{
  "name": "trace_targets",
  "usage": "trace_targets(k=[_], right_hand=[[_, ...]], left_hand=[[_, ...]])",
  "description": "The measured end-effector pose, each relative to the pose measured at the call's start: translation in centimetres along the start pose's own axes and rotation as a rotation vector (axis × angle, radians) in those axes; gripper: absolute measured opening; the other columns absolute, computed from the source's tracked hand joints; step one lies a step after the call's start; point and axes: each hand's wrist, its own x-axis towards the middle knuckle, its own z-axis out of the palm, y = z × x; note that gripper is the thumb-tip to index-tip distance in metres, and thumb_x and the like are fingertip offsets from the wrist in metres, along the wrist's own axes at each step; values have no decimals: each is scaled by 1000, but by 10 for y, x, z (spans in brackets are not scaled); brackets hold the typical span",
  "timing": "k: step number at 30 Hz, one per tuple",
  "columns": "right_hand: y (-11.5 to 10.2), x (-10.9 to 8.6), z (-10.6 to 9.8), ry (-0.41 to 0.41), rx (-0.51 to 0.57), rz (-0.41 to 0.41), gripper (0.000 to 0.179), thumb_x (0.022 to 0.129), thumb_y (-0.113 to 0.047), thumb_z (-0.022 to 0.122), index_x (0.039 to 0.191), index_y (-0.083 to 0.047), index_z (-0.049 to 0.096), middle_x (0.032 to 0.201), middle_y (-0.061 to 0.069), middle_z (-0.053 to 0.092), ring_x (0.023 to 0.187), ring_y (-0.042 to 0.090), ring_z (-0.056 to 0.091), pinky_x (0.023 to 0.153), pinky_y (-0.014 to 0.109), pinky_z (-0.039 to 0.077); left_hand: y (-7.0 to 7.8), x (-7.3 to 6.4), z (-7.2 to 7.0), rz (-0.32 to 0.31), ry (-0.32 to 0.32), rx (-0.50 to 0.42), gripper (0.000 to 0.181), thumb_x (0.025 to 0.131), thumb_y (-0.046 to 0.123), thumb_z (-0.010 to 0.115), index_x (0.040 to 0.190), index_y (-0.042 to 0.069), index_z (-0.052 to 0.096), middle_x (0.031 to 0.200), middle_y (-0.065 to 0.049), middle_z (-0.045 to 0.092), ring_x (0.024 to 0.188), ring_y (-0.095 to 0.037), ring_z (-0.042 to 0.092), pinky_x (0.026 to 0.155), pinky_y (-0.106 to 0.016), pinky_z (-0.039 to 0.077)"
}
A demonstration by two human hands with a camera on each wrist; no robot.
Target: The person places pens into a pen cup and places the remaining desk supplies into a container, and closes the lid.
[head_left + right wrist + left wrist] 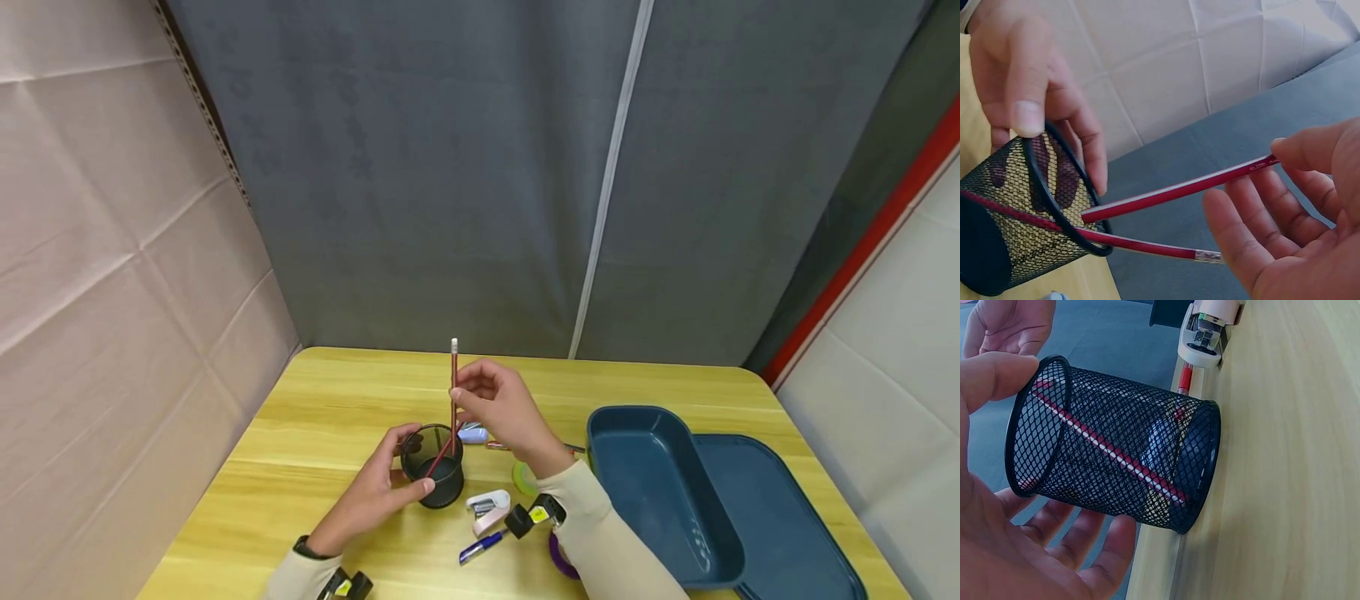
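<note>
A black mesh pen cup (442, 493) stands on the table, and my left hand (367, 504) holds it round the rim and side, the thumb (1027, 115) on the rim. One red pencil (1107, 449) leans inside the cup, its metal-banded end sticking out over the rim in the right wrist view. Above the cup, my right hand (510, 412) pinches a second red pencil (453, 367) between thumb and fingers. That pencil is nearly upright, white eraser at the top. Its lower end is at the cup's mouth in the right wrist view.
Right of the cup lie a white and pink stapler (489, 510), a blue pen (480, 548), a green ring (522, 478) and a purple ring (558, 557). A light blue object (472, 434) sits behind. Two dark blue trays (645, 492) overlap at the right.
</note>
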Motion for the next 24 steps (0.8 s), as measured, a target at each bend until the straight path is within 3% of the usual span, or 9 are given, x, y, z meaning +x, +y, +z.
trace_targets(k=[3, 7, 13, 17, 24], right_hand=[[4, -3, 2, 15, -27, -9, 19, 100, -5, 71, 116, 3, 66, 104, 18, 69, 90, 23, 71, 81, 46, 66], [11, -8, 3, 38, -81, -18, 14, 100, -7, 72, 112, -1, 68, 102, 17, 70, 90, 22, 72, 77, 36, 66], [17, -16, 6, 37, -95, -8, 15, 98, -8, 72, 109, 0, 68, 103, 18, 70, 90, 22, 73, 78, 39, 66], [23, -22, 6, 29, -93, 5, 15, 99, -7, 72, 110, 1, 67, 104, 20, 71, 94, 33, 74, 79, 42, 66], [35, -28, 5, 49, -110, 29, 13, 100, -10, 72, 109, -1, 68, 105, 17, 76, 100, 46, 73, 77, 31, 65]], left_hand=[[0, 0, 0, -3, 1, -1, 81, 92, 20, 83, 158, 22, 37, 154, -16, 51, 137, -37, 51, 93, -32, 56], [0, 0, 0, 15, -10, 4, 83, 93, 22, 82, 160, 14, 35, 154, -19, 51, 137, -38, 51, 93, -32, 56], [0, -1, 0, 18, -9, 5, 84, 93, 22, 82, 161, 10, 34, 154, -19, 51, 137, -38, 51, 94, -32, 56], [0, -1, 0, 20, 0, 3, 84, 93, 20, 83, 161, 10, 34, 154, -18, 51, 136, -37, 51, 93, -32, 56], [1, -1, 0, 38, -16, 4, 83, 93, 19, 82, 160, 9, 33, 153, -21, 51, 136, -40, 50, 93, -32, 57]])
